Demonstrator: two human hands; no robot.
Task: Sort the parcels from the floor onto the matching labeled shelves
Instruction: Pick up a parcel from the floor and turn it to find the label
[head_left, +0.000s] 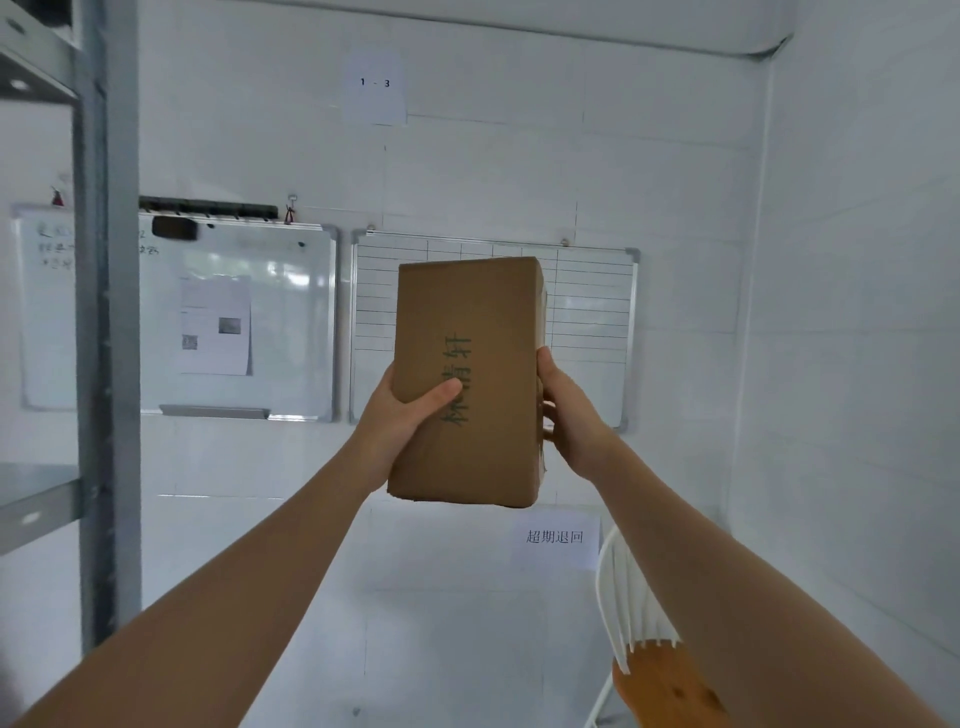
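I hold a brown cardboard parcel (467, 332) upright in front of me at chest height, green characters printed down its near face. My left hand (400, 421) grips its lower left side, thumb across the front. My right hand (563, 410) grips its right edge. A metal shelf unit (106, 312) stands at the left, only its grey upright and two shelf edges in view. A paper label reading "1 - 3" (375, 88) hangs high on the white wall behind the parcel. No floor parcels are in view.
Two whiteboards (234, 322) (587, 322) hang on the wall ahead. A paper sign with characters (555, 538) is stuck lower down. A white chair with a wooden seat (644, 649) stands at the lower right, close to my right forearm.
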